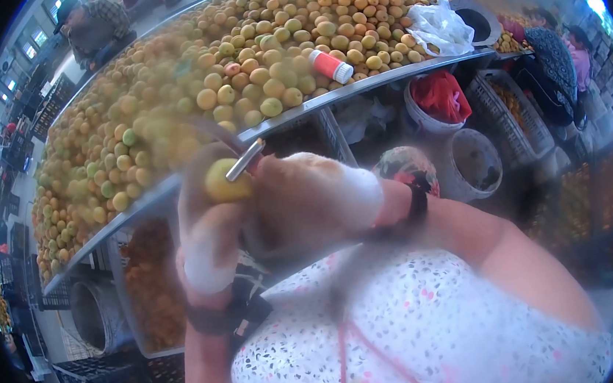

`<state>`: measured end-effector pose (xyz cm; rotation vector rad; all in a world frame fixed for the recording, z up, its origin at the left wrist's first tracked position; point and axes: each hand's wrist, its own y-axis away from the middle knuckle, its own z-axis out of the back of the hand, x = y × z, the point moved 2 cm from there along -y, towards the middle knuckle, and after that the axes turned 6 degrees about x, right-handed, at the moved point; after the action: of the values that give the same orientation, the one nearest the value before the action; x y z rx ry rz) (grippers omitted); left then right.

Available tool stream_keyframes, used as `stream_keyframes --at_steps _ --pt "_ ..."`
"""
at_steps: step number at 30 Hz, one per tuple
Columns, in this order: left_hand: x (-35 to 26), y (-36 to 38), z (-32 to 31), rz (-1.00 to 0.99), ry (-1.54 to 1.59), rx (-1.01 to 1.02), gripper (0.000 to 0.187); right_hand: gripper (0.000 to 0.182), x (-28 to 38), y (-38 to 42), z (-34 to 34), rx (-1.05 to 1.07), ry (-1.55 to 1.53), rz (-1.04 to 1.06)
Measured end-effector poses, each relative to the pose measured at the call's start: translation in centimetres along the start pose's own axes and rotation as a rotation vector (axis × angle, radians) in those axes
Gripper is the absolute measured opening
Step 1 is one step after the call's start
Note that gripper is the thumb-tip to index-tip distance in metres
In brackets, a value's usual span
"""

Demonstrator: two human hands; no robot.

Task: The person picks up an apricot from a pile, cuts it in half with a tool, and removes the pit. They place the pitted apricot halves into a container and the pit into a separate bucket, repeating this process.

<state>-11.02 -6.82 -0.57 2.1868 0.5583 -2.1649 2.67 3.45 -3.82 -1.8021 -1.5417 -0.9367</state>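
My left hand point(211, 234), in a whitish glove, is wrapped round a yellow-green fruit point(228, 180). Against that fruit lies a short metal tool point(246, 159), gripped in my right hand point(314, 191), which wears a stained glove. Both hands are close together in front of the metal edge of a table point(356, 88) heaped with orange and green fruits point(266, 77). Blur hides where the tool meets the fruit and some of the fingers.
A red and white tube point(331, 66) and a white plastic bag point(442, 28) lie on the heap. Below the edge stand buckets point(473, 163) and a crate of orange pieces point(152, 287). Other people point(95, 27) are at the far left and right.
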Motion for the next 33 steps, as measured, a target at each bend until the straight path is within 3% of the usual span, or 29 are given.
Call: stream_keyframes --at_steps 2,4,6,8,10,11,15,17,33 --pt "0.2 -0.3 0.1 0.036 0.328 0.021 0.06 0.044 0.8 0.8 -1.0 0.13 -0.11 0.054" --pt "0.5 -0.6 0.6 0.008 0.389 0.01 0.059 0.04 1.2 1.0 -1.3 0.11 -0.059 0.039" --pt "0.5 -0.7 1.1 -0.039 0.409 0.028 0.061 0.035 1.8 1.7 -2.3 -0.167 0.29 0.246" --pt "0.2 -0.4 0.6 -0.039 0.395 -0.025 0.064 0.033 0.7 2.1 -1.4 -0.19 0.452 0.302" --pt "-0.2 -0.2 0.2 -0.065 0.36 0.004 0.064 0.033 0.3 2.6 -1.0 -0.236 1.016 0.42" --pt "-0.3 -0.2 0.2 -0.071 0.358 0.007 0.064 0.033 -0.3 2.1 -0.5 -0.254 1.112 0.325" --pt "-0.7 0.0 0.1 -0.068 0.32 0.039 0.062 0.032 -0.3 2.3 -0.6 -0.254 1.02 0.267" --pt "-0.8 0.1 0.2 -0.07 0.308 0.065 0.062 0.035 0.9 3.3 -1.7 -0.254 1.079 0.375" --pt "-0.5 -0.4 0.2 -0.067 0.2 0.02 0.059 0.035 -0.7 2.4 0.2 -0.297 1.414 0.351"
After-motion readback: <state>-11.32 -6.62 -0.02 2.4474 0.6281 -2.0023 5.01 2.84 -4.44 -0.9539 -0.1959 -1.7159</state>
